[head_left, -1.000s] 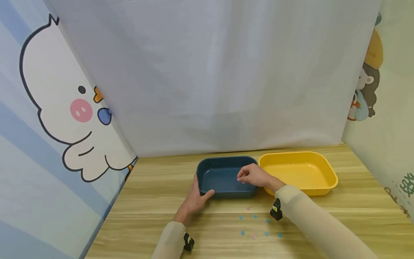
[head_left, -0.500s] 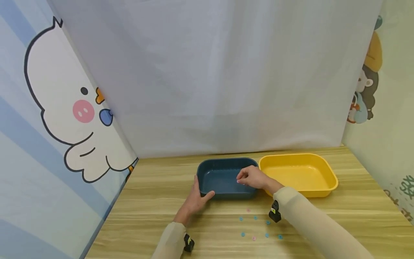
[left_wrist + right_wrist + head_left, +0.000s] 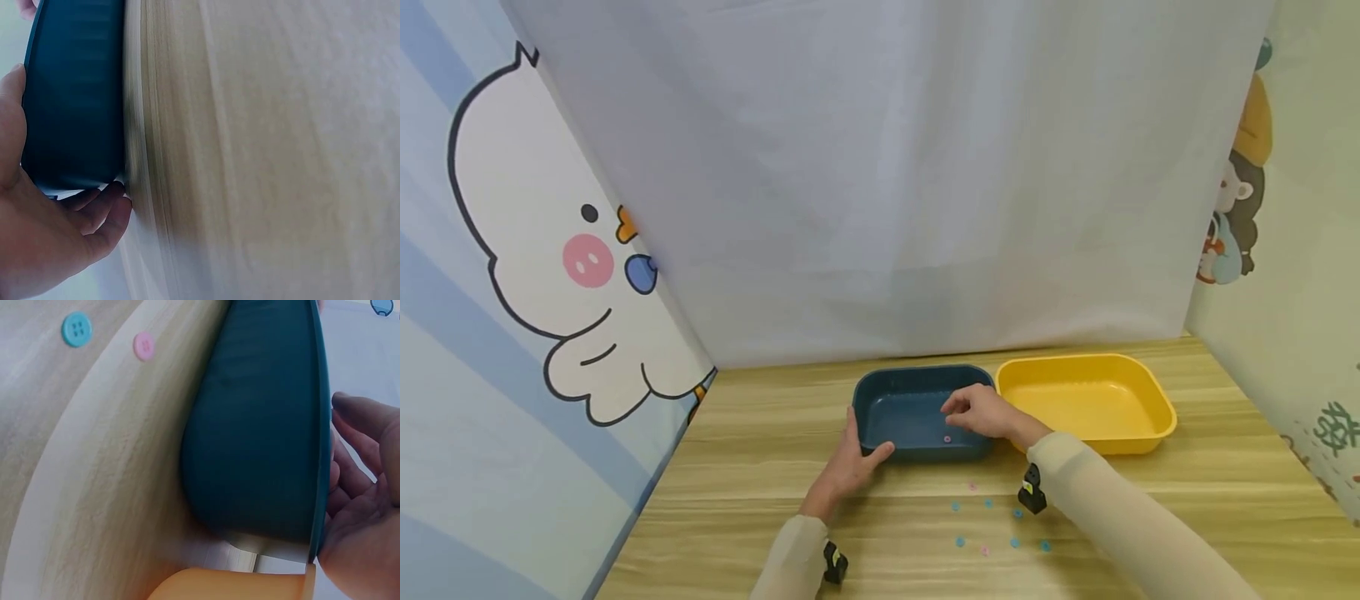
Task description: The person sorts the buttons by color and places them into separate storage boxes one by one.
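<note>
My left hand (image 3: 847, 463) grips the near left corner of a dark blue plastic tub (image 3: 895, 454). In the left wrist view its thumb lies at the rim and its fingers bend round the tub's end wall (image 3: 75, 94). My right hand (image 3: 985, 412) is over the tub's right side, thumb and forefinger apart, with nothing between them. Just below those fingertips shows a pink button (image 3: 947, 439), inside the tub's outline. The right wrist view has the right hand (image 3: 369, 481) beyond the tub's rim, its fingers loosely bent.
A yellow tub (image 3: 1086, 444) stands against the blue one's right side. On the wooden table (image 3: 737, 475) in front lie several small buttons, among them a blue button (image 3: 77, 329) and a pink button (image 3: 144, 346). A white curtain (image 3: 880, 208) hangs behind.
The right thumb and forefinger have parted and let go of a pink button, which now appears below them within the blue tub. The left hand keeps its hold on the tub's corner.
</note>
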Demonstrator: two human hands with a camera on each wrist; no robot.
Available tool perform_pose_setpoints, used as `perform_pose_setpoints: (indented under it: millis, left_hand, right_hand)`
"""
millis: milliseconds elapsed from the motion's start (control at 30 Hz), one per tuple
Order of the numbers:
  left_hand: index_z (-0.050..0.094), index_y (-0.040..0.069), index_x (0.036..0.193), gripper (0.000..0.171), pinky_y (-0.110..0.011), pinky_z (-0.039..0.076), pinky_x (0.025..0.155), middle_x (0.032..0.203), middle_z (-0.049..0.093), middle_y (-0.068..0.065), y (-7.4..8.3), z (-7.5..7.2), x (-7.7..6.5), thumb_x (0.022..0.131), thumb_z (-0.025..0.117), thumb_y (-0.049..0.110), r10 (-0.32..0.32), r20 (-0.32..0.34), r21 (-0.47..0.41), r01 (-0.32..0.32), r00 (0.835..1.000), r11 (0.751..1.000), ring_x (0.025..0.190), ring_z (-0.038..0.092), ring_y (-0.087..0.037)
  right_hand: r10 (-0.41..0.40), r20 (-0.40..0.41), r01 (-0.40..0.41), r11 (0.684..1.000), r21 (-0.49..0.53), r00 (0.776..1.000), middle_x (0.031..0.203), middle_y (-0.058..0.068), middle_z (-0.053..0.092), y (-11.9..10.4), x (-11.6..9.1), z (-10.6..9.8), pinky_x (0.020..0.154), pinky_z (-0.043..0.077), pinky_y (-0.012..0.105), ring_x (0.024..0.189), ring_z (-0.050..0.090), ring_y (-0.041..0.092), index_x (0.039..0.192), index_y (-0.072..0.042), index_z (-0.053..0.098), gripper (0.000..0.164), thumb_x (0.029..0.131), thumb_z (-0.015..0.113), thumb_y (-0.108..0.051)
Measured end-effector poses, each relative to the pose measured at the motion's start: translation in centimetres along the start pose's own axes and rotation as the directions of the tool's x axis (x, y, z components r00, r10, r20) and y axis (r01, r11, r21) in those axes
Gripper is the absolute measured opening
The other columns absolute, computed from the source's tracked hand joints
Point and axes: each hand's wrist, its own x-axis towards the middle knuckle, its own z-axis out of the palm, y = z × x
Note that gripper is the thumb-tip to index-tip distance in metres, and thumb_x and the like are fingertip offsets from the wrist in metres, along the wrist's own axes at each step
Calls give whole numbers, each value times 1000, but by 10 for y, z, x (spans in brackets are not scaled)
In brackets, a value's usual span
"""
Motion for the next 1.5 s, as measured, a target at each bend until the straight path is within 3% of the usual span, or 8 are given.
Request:
perform_pose_setpoints:
  millis: [233,433,700,867,1033,1200,1400,1500]
  left_hand:
    - [-9,5,151,98,-56,19,108,154,6,-26,-1,-2,3,92,60,42,-3,-10,2,3,1000,1000,139,14,-41]
    - [-8,4,151,99,-56,20,107,153,7,-26,-1,-1,2,91,60,43,-10,-14,16,10,1000,1000,138,16,-41]
    - [-6,2,151,98,-55,19,108,153,9,-27,-1,1,-1,91,61,42,-2,-24,25,2,1000,1000,139,16,-41]
    - [-5,0,150,96,-55,20,107,152,9,-29,-1,0,0,92,61,40,31,-23,32,-30,999,999,138,16,-42]
    - [-5,0,150,96,-55,21,107,152,8,-29,-2,0,0,92,60,41,33,-23,42,-32,999,999,138,17,-42]
    - [-6,0,150,97,-55,21,107,152,9,-29,-2,-1,0,92,61,40,36,-18,41,-36,999,999,138,16,-43]
    - [-5,0,150,96,-56,21,107,152,9,-29,-1,-2,-1,92,61,40,29,-19,35,-28,999,999,138,16,-43]
    - [-6,2,150,97,-55,21,107,152,9,-28,0,-2,-2,92,60,41,18,-16,35,-18,1000,999,138,16,-42]
  right_hand:
    - [-4,-41,2,999,-33,999,81,-2,62,-3,-3,-1,62,48,28,68,56,13,104,1,66,17,91,63,-9]
    - [-35,-19,34,998,-48,999,82,-4,61,-8,-17,0,65,48,28,71,55,12,102,-4,66,13,91,63,-11]
    - [-160,7,160,976,-146,987,80,-11,59,-14,-41,0,66,48,25,70,54,6,94,-12,67,5,90,64,-12]
    - [-245,61,251,955,-158,968,76,-12,57,-18,-59,0,62,47,24,66,51,4,88,-9,68,3,89,66,-11]
    - [-267,139,288,945,-158,954,75,-16,55,-16,-76,8,60,46,20,64,49,1,88,-9,70,4,87,68,-13]
    - [-325,230,366,916,-164,917,76,-15,56,-9,-90,19,60,45,16,66,51,1,85,-11,72,3,82,72,-13]
    - [-318,331,390,903,-181,888,82,-17,59,-3,-99,29,72,46,17,73,52,-4,88,-15,76,12,78,78,-20]
    - [-365,351,449,871,-198,862,82,-18,61,0,-100,33,75,43,16,73,51,-6,89,-17,76,15,78,79,-27]
